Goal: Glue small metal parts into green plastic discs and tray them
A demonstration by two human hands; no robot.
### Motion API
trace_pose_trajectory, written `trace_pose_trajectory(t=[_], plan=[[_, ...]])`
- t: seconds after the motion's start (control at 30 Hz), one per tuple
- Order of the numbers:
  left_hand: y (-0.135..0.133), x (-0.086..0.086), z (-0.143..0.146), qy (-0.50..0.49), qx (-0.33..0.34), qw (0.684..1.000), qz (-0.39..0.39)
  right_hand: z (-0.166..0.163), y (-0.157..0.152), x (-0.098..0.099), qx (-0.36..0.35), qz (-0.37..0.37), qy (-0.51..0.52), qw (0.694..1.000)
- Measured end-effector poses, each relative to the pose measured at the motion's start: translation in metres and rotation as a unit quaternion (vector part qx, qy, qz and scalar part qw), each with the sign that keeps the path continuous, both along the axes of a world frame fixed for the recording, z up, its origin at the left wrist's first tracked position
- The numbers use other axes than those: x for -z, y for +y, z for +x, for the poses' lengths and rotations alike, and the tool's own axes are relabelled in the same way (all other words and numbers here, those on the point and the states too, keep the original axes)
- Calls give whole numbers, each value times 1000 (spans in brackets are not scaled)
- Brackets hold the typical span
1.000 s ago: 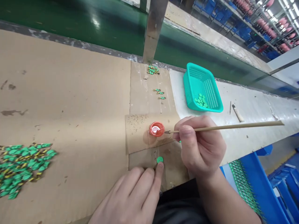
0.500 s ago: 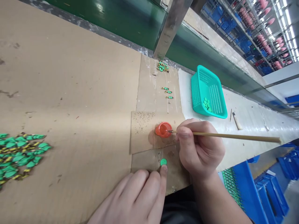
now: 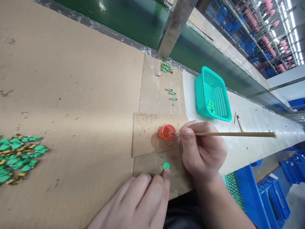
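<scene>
My right hand [image 3: 202, 149] pinches a thin paintbrush [image 3: 233, 134] near its tip, the wooden handle pointing right. The brush tip is inside the mouth of a small red cup [image 3: 167, 132], which lies tilted on a piece of cardboard [image 3: 145, 144]. My left hand [image 3: 145, 200] rests on the table with its index finger stretched out; that fingertip touches the lower edge of a small green button [image 3: 166, 165]. The button has small dark dots and lies flat. The other left fingers are bent, and the left thumb is hidden.
Green, yellow and brown figures [image 3: 20, 156] lie in a heap at left; a smaller pile [image 3: 166, 66] and three small pieces [image 3: 172, 93] lie ahead. A teal basket [image 3: 222, 95] holds green discs. A metal post [image 3: 172, 30] rises at the back. Blue trays [image 3: 254, 190] stand at lower right.
The brush handle has swung slightly, its far end moving left and up, while its tip stays in the cup. The left fingertip keeps its place at the button.
</scene>
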State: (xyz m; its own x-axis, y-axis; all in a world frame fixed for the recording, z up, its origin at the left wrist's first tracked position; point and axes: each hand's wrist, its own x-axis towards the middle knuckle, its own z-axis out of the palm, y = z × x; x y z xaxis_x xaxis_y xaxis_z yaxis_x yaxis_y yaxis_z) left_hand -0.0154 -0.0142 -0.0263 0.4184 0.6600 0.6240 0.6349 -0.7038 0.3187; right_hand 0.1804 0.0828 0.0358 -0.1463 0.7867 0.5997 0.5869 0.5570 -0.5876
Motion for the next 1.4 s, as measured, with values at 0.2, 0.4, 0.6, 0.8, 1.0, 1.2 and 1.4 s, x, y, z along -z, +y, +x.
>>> trace_pose_trajectory(t=[0.2,0.4,0.6,0.8,1.0,1.2,1.4], plan=[[1,-1,0,-3,-5,1000,4,0,1,0,5,-3,0,1000],[2,-4,-3,28,19,999,2,5,-22,-7,13,93,-25,995],[-1,1,-5,4,29,1000,-8,5,-71,11,25,87,-8,996],[1,-5,-7,23,38,999,-5,7,-74,10,-43,46,-9,998],[5,-13,-7,33,44,998,-9,9,-70,7,-62,18,-10,998],[9,-15,-5,32,43,999,-1,8,-68,8,-63,21,-12,998],[9,-15,-6,35,49,998,-5,9,-67,6,-71,3,-23,997]])
